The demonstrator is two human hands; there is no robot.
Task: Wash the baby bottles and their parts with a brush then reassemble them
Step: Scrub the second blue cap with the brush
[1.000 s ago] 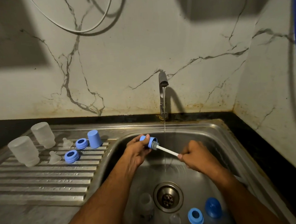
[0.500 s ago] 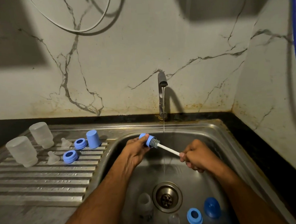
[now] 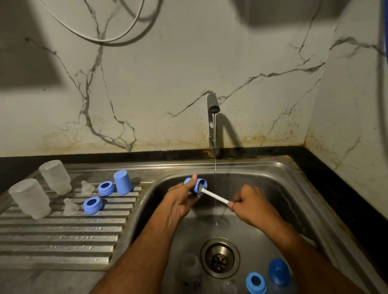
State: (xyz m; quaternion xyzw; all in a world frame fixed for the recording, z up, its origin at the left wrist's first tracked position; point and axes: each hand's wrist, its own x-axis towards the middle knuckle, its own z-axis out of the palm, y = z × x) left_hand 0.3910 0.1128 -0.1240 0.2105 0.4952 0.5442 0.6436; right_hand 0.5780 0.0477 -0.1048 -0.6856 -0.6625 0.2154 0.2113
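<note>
walls (image 3: 183,68): veined marble, stained | counter (image 3: 349,182): black | light: dim

A home kitchen is showing here: a stainless steel sink (image 3: 288,175) with a ribbed draining board (image 3: 57,237) is sitting in a dark worktop (image 3: 349,182), a tap (image 3: 213,123) at twelve o'clock is running water, marble-patterned wall tiles (image 3: 161,80) are standing behind, and baby-bottle parts are drying at nine o'clock.

Tap (image 3: 213,113) runs water into steel sink (image 3: 288,186); cables (image 3: 113,36) hang above.
</note>
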